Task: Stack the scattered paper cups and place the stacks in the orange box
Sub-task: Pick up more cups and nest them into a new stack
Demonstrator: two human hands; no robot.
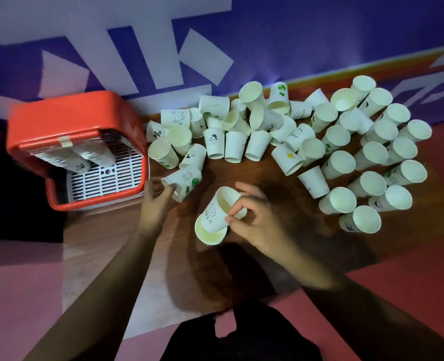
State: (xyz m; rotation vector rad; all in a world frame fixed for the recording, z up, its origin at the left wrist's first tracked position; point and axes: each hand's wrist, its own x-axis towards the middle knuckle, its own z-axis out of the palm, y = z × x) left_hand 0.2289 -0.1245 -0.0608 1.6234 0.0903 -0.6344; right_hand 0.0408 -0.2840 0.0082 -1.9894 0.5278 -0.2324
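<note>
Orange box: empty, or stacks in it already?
Not empty: cup stacks lie inside the orange box on its white grid.

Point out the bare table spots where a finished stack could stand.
Bare wood lies near the table edge, below the right hand, and between the left hand and orange box. Loose cups crowd the far side.

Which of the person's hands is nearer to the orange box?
Left. The left hand sits just beside the orange box, at its near right corner, gripping a leaf-print cup. The right hand is farther right, holding the HELLO cup.
</note>
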